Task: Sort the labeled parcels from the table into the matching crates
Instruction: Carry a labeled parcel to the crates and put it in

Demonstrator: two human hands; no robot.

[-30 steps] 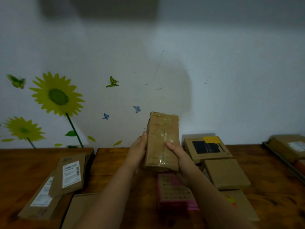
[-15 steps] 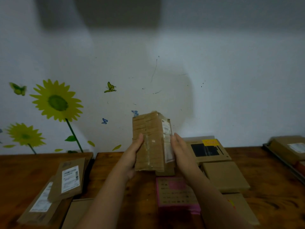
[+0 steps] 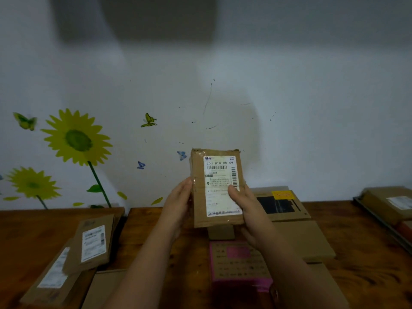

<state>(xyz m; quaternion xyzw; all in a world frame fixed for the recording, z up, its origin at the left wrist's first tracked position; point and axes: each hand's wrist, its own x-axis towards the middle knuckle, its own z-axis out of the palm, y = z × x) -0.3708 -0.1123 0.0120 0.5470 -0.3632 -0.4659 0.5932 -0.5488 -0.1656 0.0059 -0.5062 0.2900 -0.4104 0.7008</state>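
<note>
While most of the sorting looks undone, the near edge of the desk carries a pink parcel at its middle, a plain carton to its right, and two labelled flat parcels overlapping toward the near left corner. Above the pink parcel, clear of the desk, the left hand and right hand hold one brown parcel upright, its white label facing the camera. The fingers are curled round its long sides, and the right thumb presses on the label. Behind it, by the back edge, lies a yellow-stickered carton. At the right edge a dark-rimmed tray, possibly a crate though the view cuts it off, holds a labelled box. I judge this the label-reading step: perhaps one parcel is placed, one is in hand, and the others wait.
</note>
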